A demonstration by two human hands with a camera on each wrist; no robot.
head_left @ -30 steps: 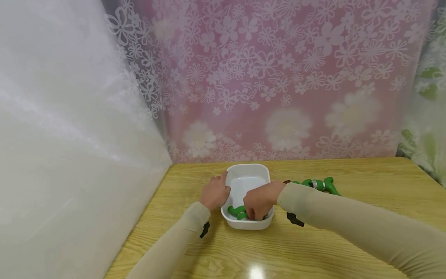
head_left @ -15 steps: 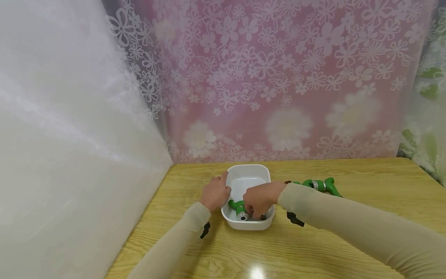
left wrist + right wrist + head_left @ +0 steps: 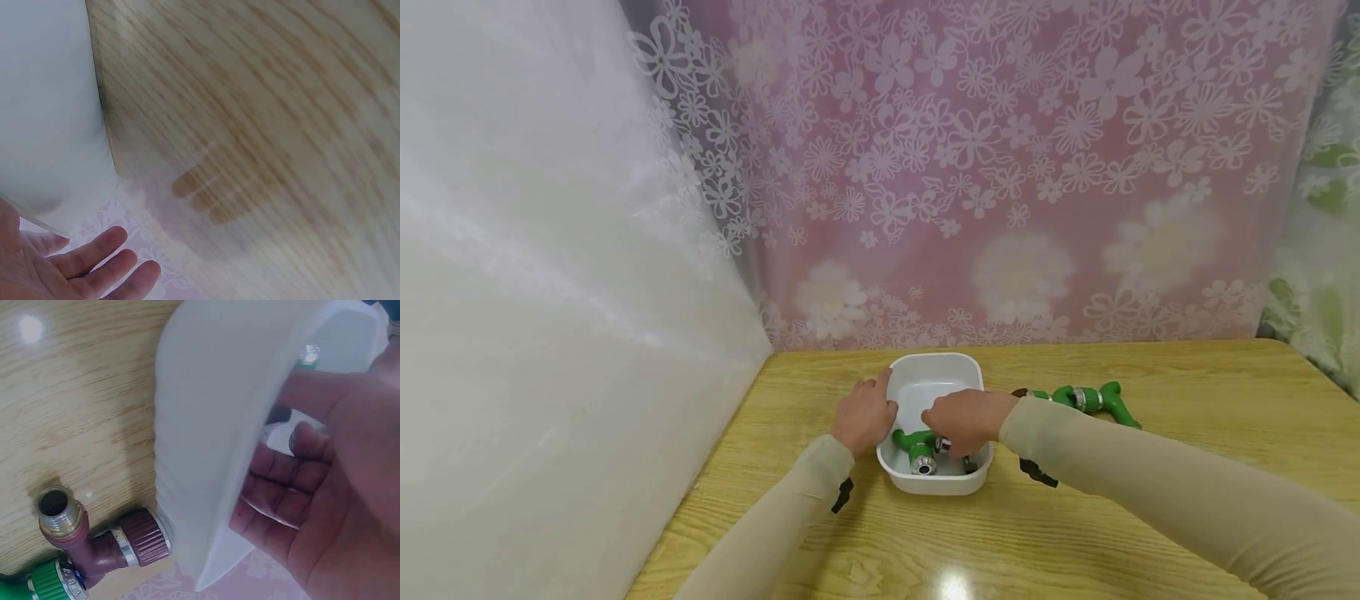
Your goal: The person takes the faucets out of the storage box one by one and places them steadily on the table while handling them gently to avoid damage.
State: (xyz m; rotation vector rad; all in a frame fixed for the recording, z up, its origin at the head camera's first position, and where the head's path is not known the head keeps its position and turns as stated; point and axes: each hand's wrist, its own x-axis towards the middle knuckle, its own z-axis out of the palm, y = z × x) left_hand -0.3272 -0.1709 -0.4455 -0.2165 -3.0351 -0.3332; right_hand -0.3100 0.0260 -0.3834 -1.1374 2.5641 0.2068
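Note:
My left hand rests against the left rim of a white plastic tub, and its fingers look mostly straight in the left wrist view. Over the tub's right side, my right hand reaches in with its fingers loosely bent. The right wrist view shows a gap between its thumb and fingers, with nothing gripped there. A green tap with a silver collar lies in the near end of the tub. Beside it, under the right hand, a silver ring and a dark end show; the rest is hidden.
Several taps lie right of the tub on the wooden table, including another green tap and a maroon tap with a threaded end. My right sleeve partly covers them. A pink floral curtain hangs behind the table.
My right hand has risen slightly and drawn back from the tub's floor, uncovering more beneath it. The green tap has turned, its silver end now facing me. My left hand has stayed put.

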